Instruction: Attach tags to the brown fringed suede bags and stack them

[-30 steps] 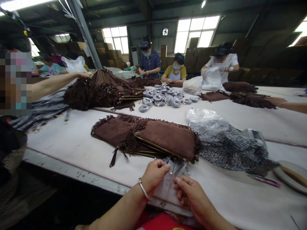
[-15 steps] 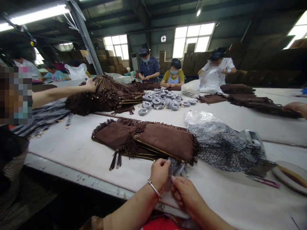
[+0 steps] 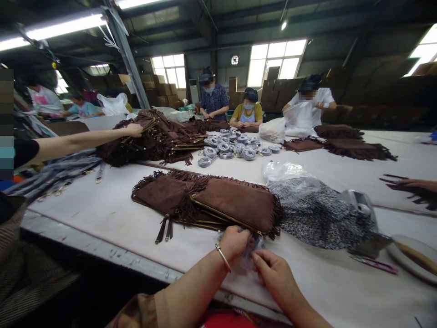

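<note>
Two hands meet at the near table edge. Left hand [image 3: 234, 241] pinches a small clear plastic bag [image 3: 251, 246], fingers closed on it; most of the bag is hidden behind the knuckles and its contents can't be made out. Right hand [image 3: 275, 273] sits just right of the bag, fingertips at its edge; whether they grip it can't be told. Bag lies between both hands, touching the near edge of the brown fringed bags [image 3: 211, 200]. Right: patterned fabric [image 3: 324, 218]. Far: grey rolls [image 3: 232, 145].
</note>
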Available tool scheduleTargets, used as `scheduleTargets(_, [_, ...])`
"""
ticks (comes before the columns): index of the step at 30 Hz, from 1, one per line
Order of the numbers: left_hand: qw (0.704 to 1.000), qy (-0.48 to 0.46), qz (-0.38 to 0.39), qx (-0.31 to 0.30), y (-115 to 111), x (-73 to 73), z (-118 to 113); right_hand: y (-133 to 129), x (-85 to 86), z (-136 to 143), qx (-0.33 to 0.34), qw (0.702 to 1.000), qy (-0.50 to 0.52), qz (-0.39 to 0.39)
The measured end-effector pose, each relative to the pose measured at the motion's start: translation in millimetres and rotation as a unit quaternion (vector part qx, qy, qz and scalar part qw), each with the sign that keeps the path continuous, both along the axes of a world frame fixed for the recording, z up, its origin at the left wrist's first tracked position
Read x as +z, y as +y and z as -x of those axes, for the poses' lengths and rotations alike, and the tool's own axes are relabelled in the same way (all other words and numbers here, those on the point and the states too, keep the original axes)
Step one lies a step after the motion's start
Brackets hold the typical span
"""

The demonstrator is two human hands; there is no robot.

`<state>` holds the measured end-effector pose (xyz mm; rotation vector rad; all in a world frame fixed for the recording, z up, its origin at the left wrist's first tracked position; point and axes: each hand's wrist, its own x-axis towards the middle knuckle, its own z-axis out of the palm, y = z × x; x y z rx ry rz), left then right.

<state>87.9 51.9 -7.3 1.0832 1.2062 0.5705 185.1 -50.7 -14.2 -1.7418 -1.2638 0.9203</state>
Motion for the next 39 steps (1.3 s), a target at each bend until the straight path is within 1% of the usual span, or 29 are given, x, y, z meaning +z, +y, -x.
scheduleTargets(2, [1.0, -0.018, 0.014, -0.005, 1, 1.9, 0, -1, 2.9, -9, 0.004, 0.992, -0.081, -0.1])
scheduleTargets(3, [0.999, -0.029, 0.02, -0.009, 1, 3.3, 1, 0, 4.8, -13, 0.016, 0.978, -0.134, -0.16])
scheduleTargets(5, [0.998, -0.052, 0.033, -0.022, 1, 7.2, 4, 8, 9.2, -19, 0.041, 0.934, -0.254, -0.248])
scheduleTargets(6, [0.997, -0.061, 0.04, -0.028, 1, 9.7, 6, 14, 11.3, -22, 0.049, 0.909, -0.314, -0.269])
scheduleTargets(8, [0.995, -0.073, 0.052, -0.037, 0, 15.5, 10, 30, 15.0, -28, 0.052, 0.865, -0.413, -0.28])
scheduleTargets(10, [0.994, -0.078, 0.059, -0.038, -4, 21.3, 15, 48, 18.6, -37, 0.045, 0.84, -0.465, -0.276])
scheduleTargets(11, [0.994, -0.079, 0.061, -0.037, -6, 23.8, 18, 56, 20.5, -41, 0.039, 0.836, -0.475, -0.273])
scheduleTargets(13, [0.993, -0.086, 0.066, -0.035, -10, 27.3, 24, 67, 24.8, -50, 0.028, 0.838, -0.468, -0.278])
scheduleTargets(15, [0.991, -0.104, 0.08, -0.035, -14, 27.9, 31, 69, 29.1, -54, 0.039, 0.846, -0.438, -0.3])
scheduleTargets(18, [0.981, -0.15, 0.118, -0.043, -16, 23.8, 41, 57, 33.6, -47, 0.103, 0.85, -0.383, -0.346])
scheduleTargets(21, [0.97, -0.185, 0.151, -0.054, -11, 19.0, 47, 44, 33.2, -31, 0.174, 0.841, -0.373, -0.352])
scheduleTargets(24, [0.959, -0.204, 0.188, -0.066, -5, 17.9, 50, 46, 29.8, -19, 0.199, 0.83, -0.384, -0.351])
scheduleTargets(26, [0.963, -0.184, 0.18, -0.077, -2, 17.7, 51, 55, 28.6, -17, 0.214, 0.828, -0.383, -0.349])
scheduleTargets(28, [0.977, -0.143, 0.141, -0.078, -2, 15.7, 52, 65, 29.0, -17, 0.243, 0.829, -0.383, -0.328])
scheduleTargets(29, [0.987, -0.111, 0.094, -0.073, -3, 13.8, 53, 69, 29.7, -18, 0.26, 0.828, -0.386, -0.313])
scheduleTargets(30, [0.995, -0.072, 0.027, -0.066, -4, 11.4, 53, 73, 30.7, -18, 0.275, 0.827, -0.39, -0.297])
scheduleTargets(31, [0.996, -0.027, -0.053, -0.061, -6, 8.9, 54, 76, 31.7, -18, 0.285, 0.827, -0.393, -0.283])
scheduleTargets(32, [0.989, 0.018, -0.138, -0.059, -7, 6.3, 55, 79, 32.9, -18, 0.292, 0.828, -0.396, -0.27])
scheduleTargets(33, [0.972, 0.062, -0.219, -0.063, -9, 3.9, 56, 82, 34.3, -17, 0.296, 0.829, -0.398, -0.258])
scheduleTargets(34, [0.951, 0.094, -0.285, -0.071, -11, 1.9, 56, 84, 35.8, -16, 0.299, 0.831, -0.399, -0.246])
scheduleTargets(36, [0.923, 0.124, -0.354, -0.089, -14, -1.3, 57, 87, 39.4, -14, 0.302, 0.836, -0.4, -0.224])
scheduleTargets(39, [0.901, 0.142, -0.395, -0.111, -15, -4.6, 58, 92, 45.0, -12, 0.31, 0.836, -0.408, -0.195])
